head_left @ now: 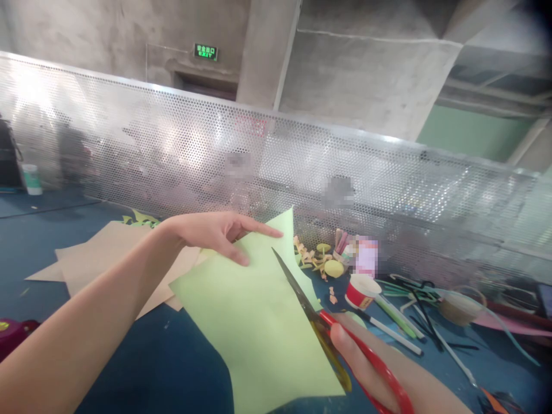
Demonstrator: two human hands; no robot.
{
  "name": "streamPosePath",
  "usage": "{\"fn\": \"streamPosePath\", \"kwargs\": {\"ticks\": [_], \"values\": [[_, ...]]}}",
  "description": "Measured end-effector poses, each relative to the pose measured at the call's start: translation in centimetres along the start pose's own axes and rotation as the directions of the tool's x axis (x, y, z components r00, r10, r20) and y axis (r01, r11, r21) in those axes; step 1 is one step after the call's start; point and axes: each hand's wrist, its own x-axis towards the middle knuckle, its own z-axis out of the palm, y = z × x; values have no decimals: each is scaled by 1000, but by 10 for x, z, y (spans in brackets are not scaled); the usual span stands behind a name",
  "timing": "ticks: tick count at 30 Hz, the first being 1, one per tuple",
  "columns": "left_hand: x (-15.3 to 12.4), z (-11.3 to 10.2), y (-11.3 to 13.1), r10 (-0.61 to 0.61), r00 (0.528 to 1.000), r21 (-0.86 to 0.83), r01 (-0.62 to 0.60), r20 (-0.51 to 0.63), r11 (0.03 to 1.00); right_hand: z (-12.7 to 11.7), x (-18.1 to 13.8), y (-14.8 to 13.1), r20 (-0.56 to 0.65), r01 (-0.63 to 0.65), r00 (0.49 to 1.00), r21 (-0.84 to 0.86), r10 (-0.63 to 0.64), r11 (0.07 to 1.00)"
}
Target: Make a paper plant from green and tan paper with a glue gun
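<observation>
My left hand (213,233) holds the upper edge of a light green paper sheet (254,322), thumb under and fingers on top, lifting it above the blue table. My right hand (366,362) grips red-handled scissors (328,322). Their blades point up and left and cut into the sheet's right side, near its middle.
Brown paper sheets (107,259) lie on the blue table (150,356) under my left arm. To the right sit a red-and-white tape roll (360,290), paper scraps (317,259), pens and sticks (401,328). A perforated metal screen (276,167) runs along the table's far edge.
</observation>
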Motion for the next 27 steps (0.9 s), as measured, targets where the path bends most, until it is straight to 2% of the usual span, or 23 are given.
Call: {"fn": "streamPosePath", "kwargs": {"ticks": [7, 14, 19, 27], "values": [[1, 4, 4, -6, 1000, -4, 6, -4, 1000, 4, 0, 7, 51, -38, 998, 9, 37, 999], [0, 5, 6, -38, 999, -15, 38, 2, 999, 10, -3, 19, -68, -85, 994, -50, 82, 995], [0, 4, 6, -48, 999, 35, 48, -20, 998, 12, -4, 21, -78, -129, 989, -42, 126, 991], [1, 4, 2, 12, 1000, 36, -12, -14, 999, 14, -4, 24, -105, -146, 984, -12, 144, 989]]}}
